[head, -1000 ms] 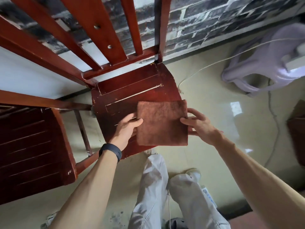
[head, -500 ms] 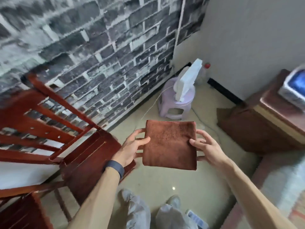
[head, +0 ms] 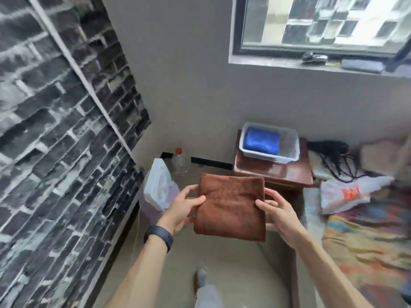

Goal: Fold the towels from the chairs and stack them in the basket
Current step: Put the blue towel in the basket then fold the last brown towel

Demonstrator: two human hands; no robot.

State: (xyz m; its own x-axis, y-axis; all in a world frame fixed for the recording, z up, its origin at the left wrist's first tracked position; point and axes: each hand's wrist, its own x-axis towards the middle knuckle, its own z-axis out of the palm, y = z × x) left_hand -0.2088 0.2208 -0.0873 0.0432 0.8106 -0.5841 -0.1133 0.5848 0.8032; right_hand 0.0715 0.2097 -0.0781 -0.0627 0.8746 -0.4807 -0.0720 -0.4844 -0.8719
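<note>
A folded brown towel hangs flat in the air in front of me. My left hand grips its left edge, thumb on top and fingers beneath. My right hand holds the right edge the same way. Beyond the towel, a white basket sits on a low wooden cabinet against the far wall. A folded blue towel lies inside the basket's left side. The chairs are out of view.
A purple stool with a white bag stands left of the towel, by the brick wall. A plastic bottle stands behind it. A plastic bag, black cables and a patterned blanket lie to the right.
I have turned right, away from the chairs, carrying the brown towel in both hands. The chairs have left the view; the basket on the cabinet now lies ahead.
</note>
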